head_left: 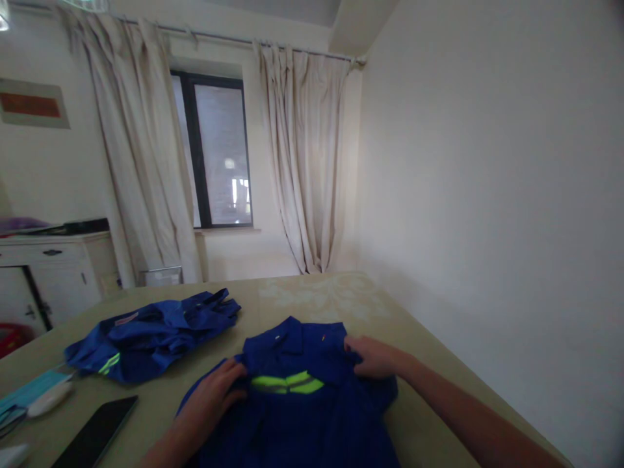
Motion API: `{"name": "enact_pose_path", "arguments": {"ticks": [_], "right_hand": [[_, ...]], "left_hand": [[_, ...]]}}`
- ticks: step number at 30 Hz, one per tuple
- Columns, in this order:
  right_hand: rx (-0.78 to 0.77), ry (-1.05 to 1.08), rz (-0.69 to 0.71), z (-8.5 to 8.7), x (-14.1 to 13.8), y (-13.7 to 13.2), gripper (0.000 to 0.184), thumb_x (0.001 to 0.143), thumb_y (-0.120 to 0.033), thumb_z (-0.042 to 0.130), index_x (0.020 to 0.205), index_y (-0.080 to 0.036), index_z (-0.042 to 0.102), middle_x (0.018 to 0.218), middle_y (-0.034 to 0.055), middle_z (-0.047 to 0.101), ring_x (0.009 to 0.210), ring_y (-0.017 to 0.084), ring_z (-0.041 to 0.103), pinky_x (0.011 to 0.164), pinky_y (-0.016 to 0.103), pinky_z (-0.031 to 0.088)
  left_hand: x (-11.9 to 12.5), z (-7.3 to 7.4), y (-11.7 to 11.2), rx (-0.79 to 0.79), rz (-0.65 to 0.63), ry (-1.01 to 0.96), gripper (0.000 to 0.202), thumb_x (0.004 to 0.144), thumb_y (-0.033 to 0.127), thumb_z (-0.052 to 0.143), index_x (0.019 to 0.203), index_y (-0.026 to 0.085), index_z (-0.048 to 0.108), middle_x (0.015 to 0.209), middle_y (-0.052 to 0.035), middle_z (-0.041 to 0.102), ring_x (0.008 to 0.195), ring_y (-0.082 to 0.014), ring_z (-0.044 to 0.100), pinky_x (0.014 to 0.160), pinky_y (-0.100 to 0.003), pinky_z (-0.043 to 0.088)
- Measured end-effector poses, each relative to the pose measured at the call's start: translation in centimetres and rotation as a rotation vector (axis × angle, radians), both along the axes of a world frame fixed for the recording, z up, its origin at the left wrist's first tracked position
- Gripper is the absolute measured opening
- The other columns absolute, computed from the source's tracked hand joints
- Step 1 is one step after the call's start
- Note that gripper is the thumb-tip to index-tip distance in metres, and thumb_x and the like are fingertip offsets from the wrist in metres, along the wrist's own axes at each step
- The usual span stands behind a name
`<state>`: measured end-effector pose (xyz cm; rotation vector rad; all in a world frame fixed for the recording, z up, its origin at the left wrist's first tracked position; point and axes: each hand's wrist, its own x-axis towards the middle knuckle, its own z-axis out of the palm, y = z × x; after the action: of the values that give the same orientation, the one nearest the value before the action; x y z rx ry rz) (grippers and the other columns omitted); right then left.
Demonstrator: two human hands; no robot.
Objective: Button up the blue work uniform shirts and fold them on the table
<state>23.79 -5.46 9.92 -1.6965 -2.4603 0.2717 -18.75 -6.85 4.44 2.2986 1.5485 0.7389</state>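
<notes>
A blue work jacket (302, 429) with a collar and a yellow-green reflective stripe across the chest lies on the table in front of me, its collar away from me. My left hand (221, 388) is at the shoulder on the left, its bent fingers closed on the cloth near the stripe's end. At the opposite shoulder, my right hand (374, 356) pinches the fabric beside the collar. The sleeves lie partly under my hands and forearms, and the jacket's lower part runs out of view.
A crumpled blue garment (156, 335) with reflective bands lies at the left on the table (292, 296). Nearer are a black phone (95, 432), a light blue face mask (36, 390) and a white rounded object (50, 398). A wall (487, 227) borders the right side.
</notes>
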Motion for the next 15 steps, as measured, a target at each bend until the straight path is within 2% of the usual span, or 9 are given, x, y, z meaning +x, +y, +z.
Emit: {"name": "enact_pose_path", "arguments": {"ticks": [2, 4, 5, 7, 10, 12, 13, 15], "right_hand": [[0.152, 0.004, -0.148, 2.2, 1.4, 2.2, 0.045, 0.078, -0.02, 0.064, 0.123, -0.021, 0.064, 0.11, 0.0097, 0.071, 0.1, 0.027, 0.066, 0.086, 0.034, 0.047], [0.272, 0.008, -0.27, 3.6, 2.4, 4.0, 0.053, 0.09, -0.021, 0.053, 0.142, -0.015, 0.051, 0.131, 0.0201, 0.062, 0.12, 0.033, 0.059, 0.1, 0.045, 0.041], [0.317, 0.014, -0.308, 3.9, 2.7, 4.5, 0.055, 0.094, -0.024, 0.05, 0.147, -0.014, 0.046, 0.139, 0.0227, 0.056, 0.127, 0.034, 0.054, 0.105, 0.048, 0.037], [0.358, 0.068, -0.289, 3.5, 2.8, 4.7, 0.058, 0.098, -0.037, 0.05, 0.151, -0.016, 0.042, 0.148, 0.0211, 0.05, 0.136, 0.033, 0.047, 0.112, 0.049, 0.033], [0.266, 0.171, -0.094, 1.1, 2.1, 2.7, 0.08, 0.089, -0.06, 0.062, 0.155, -0.02, 0.039, 0.155, 0.0165, 0.046, 0.141, 0.031, 0.044, 0.116, 0.045, 0.033], [0.154, 0.156, 0.029, -1.2, 1.4, 0.7, 0.102, 0.075, -0.064, 0.075, 0.158, -0.021, 0.034, 0.158, 0.0167, 0.042, 0.141, 0.035, 0.043, 0.116, 0.047, 0.033], [0.113, 0.132, 0.07, -2.3, 1.1, -0.3, 0.104, 0.071, -0.061, 0.078, 0.157, -0.021, 0.035, 0.156, 0.0166, 0.045, 0.139, 0.036, 0.044, 0.115, 0.047, 0.034], [0.096, 0.084, 0.107, -4.3, 0.9, -2.0, 0.082, 0.078, -0.047, 0.075, 0.151, -0.021, 0.047, 0.146, 0.0147, 0.055, 0.132, 0.034, 0.051, 0.112, 0.046, 0.036]], "left_hand": [[2.2, 4.1, 3.1, 0.201, 0.077, -0.105, 0.032, 0.09, 0.04, 0.049, 0.105, 0.027, 0.074, 0.114, -0.0058, 0.07, 0.106, -0.0258, 0.068, 0.101, -0.038, 0.052], [4.0, 7.2, 5.6, 0.331, 0.142, -0.238, 0.036, 0.091, 0.048, 0.049, 0.099, 0.023, 0.074, 0.11, -0.0077, 0.07, 0.105, -0.0267, 0.066, 0.101, -0.039, 0.051], [4.6, 8.3, 6.3, 0.341, 0.147, -0.307, 0.037, 0.091, 0.051, 0.05, 0.098, 0.022, 0.072, 0.106, -0.0073, 0.071, 0.102, -0.0265, 0.066, 0.098, -0.038, 0.051], [5.6, 9.4, 6.5, 0.292, 0.112, -0.432, 0.039, 0.09, 0.056, 0.053, 0.098, 0.021, 0.07, 0.095, -0.005, 0.072, 0.092, -0.0249, 0.066, 0.089, -0.036, 0.053], [6.0, 9.3, 4.1, 0.118, 0.009, -0.606, 0.043, 0.089, 0.061, 0.054, 0.098, 0.02, 0.065, 0.084, -0.0017, 0.069, 0.083, -0.0214, 0.064, 0.078, -0.031, 0.054], [5.6, 8.3, 1.2, -0.012, -0.038, -0.682, 0.046, 0.089, 0.065, 0.054, 0.094, 0.02, 0.064, 0.082, -0.0012, 0.068, 0.082, -0.0205, 0.064, 0.077, -0.029, 0.054], [5.3, 7.6, -0.4, -0.069, -0.039, -0.703, 0.047, 0.088, 0.066, 0.055, 0.093, 0.02, 0.064, 0.083, -0.0014, 0.068, 0.084, -0.0207, 0.064, 0.077, -0.029, 0.054], [4.3, 5.7, -3.5, -0.152, -0.018, -0.718, 0.05, 0.087, 0.069, 0.055, 0.097, 0.022, 0.066, 0.091, -0.0026, 0.07, 0.091, -0.0222, 0.065, 0.082, -0.031, 0.055]]}}
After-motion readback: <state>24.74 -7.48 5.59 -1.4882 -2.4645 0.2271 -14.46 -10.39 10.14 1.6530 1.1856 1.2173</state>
